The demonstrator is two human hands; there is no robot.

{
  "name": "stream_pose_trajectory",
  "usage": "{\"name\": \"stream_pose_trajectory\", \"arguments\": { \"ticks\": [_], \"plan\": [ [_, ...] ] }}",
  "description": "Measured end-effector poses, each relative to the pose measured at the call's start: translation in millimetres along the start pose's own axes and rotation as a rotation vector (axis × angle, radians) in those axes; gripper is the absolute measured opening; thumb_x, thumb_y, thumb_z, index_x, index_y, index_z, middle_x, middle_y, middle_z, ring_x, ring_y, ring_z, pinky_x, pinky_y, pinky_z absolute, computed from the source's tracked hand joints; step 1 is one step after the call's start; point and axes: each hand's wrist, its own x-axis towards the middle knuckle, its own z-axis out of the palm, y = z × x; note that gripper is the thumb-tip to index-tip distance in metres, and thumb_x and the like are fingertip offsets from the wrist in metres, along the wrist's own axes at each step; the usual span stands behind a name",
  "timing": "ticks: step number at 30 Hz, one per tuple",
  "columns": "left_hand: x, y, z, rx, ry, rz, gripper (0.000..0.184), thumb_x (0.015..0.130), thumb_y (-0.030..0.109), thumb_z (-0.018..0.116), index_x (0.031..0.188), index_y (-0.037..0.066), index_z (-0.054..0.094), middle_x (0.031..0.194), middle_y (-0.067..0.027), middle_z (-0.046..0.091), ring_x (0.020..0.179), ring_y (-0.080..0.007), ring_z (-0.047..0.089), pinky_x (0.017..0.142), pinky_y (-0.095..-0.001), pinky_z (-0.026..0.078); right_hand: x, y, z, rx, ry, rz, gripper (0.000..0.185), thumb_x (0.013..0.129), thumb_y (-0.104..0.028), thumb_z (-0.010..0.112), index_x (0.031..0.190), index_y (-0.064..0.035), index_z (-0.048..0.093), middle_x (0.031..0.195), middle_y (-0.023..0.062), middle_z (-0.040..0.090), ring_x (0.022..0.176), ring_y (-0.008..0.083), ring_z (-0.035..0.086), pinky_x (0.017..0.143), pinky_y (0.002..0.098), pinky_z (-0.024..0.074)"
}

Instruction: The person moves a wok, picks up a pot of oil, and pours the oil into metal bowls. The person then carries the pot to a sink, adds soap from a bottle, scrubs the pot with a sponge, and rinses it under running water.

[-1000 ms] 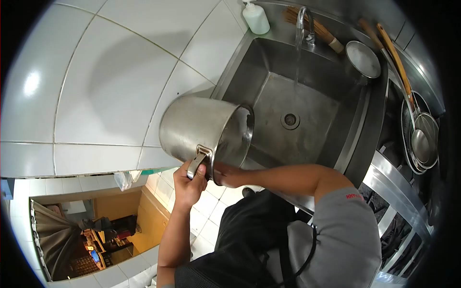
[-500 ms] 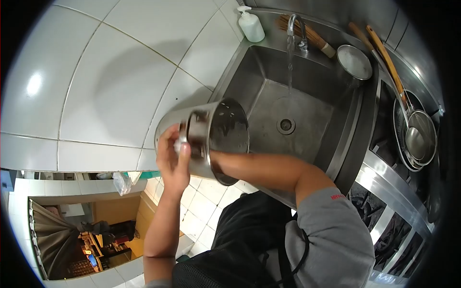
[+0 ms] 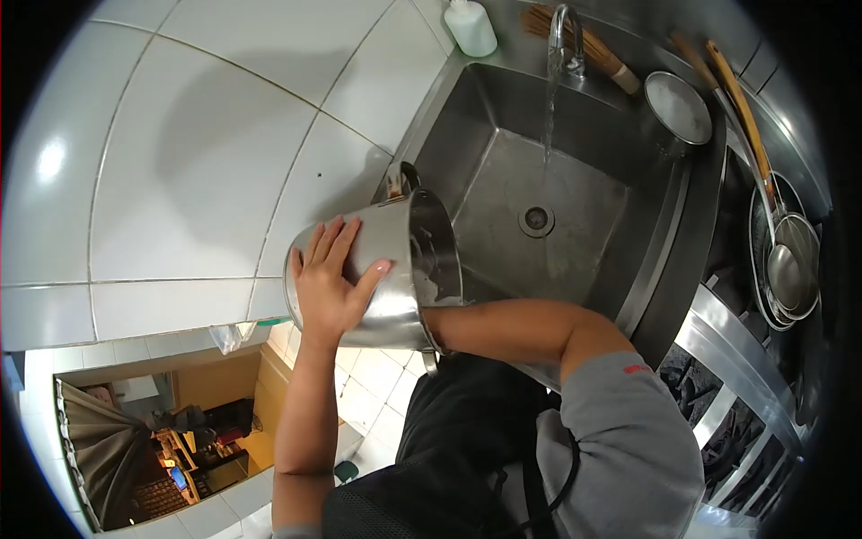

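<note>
A large stainless steel pot (image 3: pixel 386 287) lies tipped on its side at the near left corner of the sink, its mouth turned toward the basin. My left hand (image 3: pixel 332 287) rests on the outer wall with its fingers spread. My right forearm (image 3: pixel 503 331) reaches into the mouth; the hand inside is hidden, as is anything it holds. Wet streaks and a few whitish flecks show on the inner wall. One loop handle (image 3: pixel 401 180) sticks up on the far side, and part of another shows below the rim.
Water runs from the faucet (image 3: pixel 563 45) into the steel sink (image 3: pixel 548 202). Behind stand a soap bottle (image 3: pixel 470 29), a stick brush (image 3: pixel 597 54) and a bowl (image 3: pixel 678 108) of whitish liquid. Ladles and a strainer (image 3: pixel 790 260) lie at the right, beside stove burners (image 3: pixel 732 431).
The pot has turned about its axis, so the handle that was under my left hand now points to the far side. My left hand has gone from the handle to the smooth wall.
</note>
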Motion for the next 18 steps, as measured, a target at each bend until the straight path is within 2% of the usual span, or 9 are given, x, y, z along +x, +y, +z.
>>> {"name": "stream_pose_trajectory", "arguments": {
  "ticks": [2,5,6,8,9,11,14,16,18],
  "plan": [
    [15,2,3,-0.01,0.003,-0.015,0.066,0.074,0.056,0.068,0.121,0.009,0.062,0.126,-0.0168,0.059,0.123,-0.0373,0.049,0.102,-0.0619,0.025,-14,16,-6,-0.117,-0.036,-0.079,0.042,0.089,-0.031,0.05,0.125,-0.0111,0.056,0.128,0.0145,0.054,0.123,0.0327,0.047,0.105,0.0438,0.0354],
    [25,5,7,-0.016,-0.041,-0.008,0.066,0.075,0.054,0.068,0.122,0.009,0.062,0.126,-0.0163,0.058,0.123,-0.0369,0.049,0.102,-0.0618,0.026,-28,42,-80,-0.742,-0.084,-0.139,0.042,0.09,-0.031,0.05,0.126,-0.0112,0.055,0.128,0.0147,0.055,0.123,0.0328,0.048,0.105,0.0439,0.0359],
    [26,5,7,-0.021,-0.054,-0.002,0.066,0.075,0.054,0.068,0.122,0.009,0.062,0.126,-0.0163,0.058,0.123,-0.0369,0.049,0.102,-0.0618,0.026,-24,48,-104,-0.948,-0.035,-0.228,0.042,0.09,-0.031,0.05,0.126,-0.0112,0.055,0.127,0.0148,0.055,0.122,0.0329,0.048,0.105,0.0439,0.036],
    [28,7,8,-0.013,-0.052,0.0,0.065,0.075,0.053,0.068,0.122,0.009,0.061,0.126,-0.0163,0.059,0.124,-0.0365,0.049,0.103,-0.0617,0.026,-21,66,-126,-1.304,0.194,-0.56,0.041,0.09,-0.031,0.05,0.126,-0.0112,0.055,0.127,0.0149,0.056,0.122,0.033,0.049,0.105,0.0439,0.0363],
    [28,8,9,-0.021,-0.056,0.003,0.065,0.075,0.053,0.068,0.122,0.009,0.061,0.126,-0.0163,0.059,0.124,-0.0365,0.049,0.103,-0.0617,0.026,-22,74,-114,-1.221,0.2,-0.529,0.042,0.09,-0.032,0.05,0.126,-0.0115,0.055,0.127,0.0148,0.055,0.122,0.0328,0.048,0.105,0.044,0.0363],
    [30,7,8,-0.012,-0.057,-0.005,0.063,0.076,0.052,0.068,0.122,0.009,0.061,0.127,-0.0161,0.058,0.124,-0.0365,0.049,0.103,-0.0616,0.026,-35,85,-66,-0.847,0.199,-0.401,0.043,0.089,-0.032,0.051,0.127,-0.0121,0.055,0.128,0.0145,0.055,0.123,0.0325,0.048,0.105,0.044,0.0362],
    [31,6,9,-0.003,-0.059,-0.014,0.062,0.078,0.051,0.067,0.123,0.009,0.061,0.127,-0.0159,0.058,0.124,-0.0365,0.049,0.103,-0.0616,0.026,-68,76,-19,-0.363,0.036,-0.266,0.044,0.088,-0.034,0.052,0.127,-0.013,0.055,0.129,0.014,0.054,0.123,0.032,0.048,0.105,0.0441,0.036],
    [31,5,9,-0.013,-0.074,-0.01,0.061,0.079,0.051,0.065,0.123,0.009,0.061,0.127,-0.0158,0.058,0.124,-0.0365,0.049,0.103,-0.0616,0.026,-78,77,-28,-0.3,-0.087,-0.271,0.045,0.088,-0.034,0.053,0.128,-0.0135,0.055,0.129,0.0137,0.054,0.124,0.0317,0.047,0.105,0.0441,0.0358],
    [33,4,9,-0.026,-0.075,-0.008,0.06,0.08,0.051,0.064,0.123,0.009,0.061,0.127,-0.0157,0.058,0.124,-0.0365,0.049,0.103,-0.0616,0.026,-76,87,-74,-0.486,-0.115,-0.343,0.046,0.087,-0.035,0.054,0.128,-0.0141,0.055,0.13,0.0134,0.053,0.124,0.0314,0.047,0.105,0.0442,0.0357]
  ]
}}
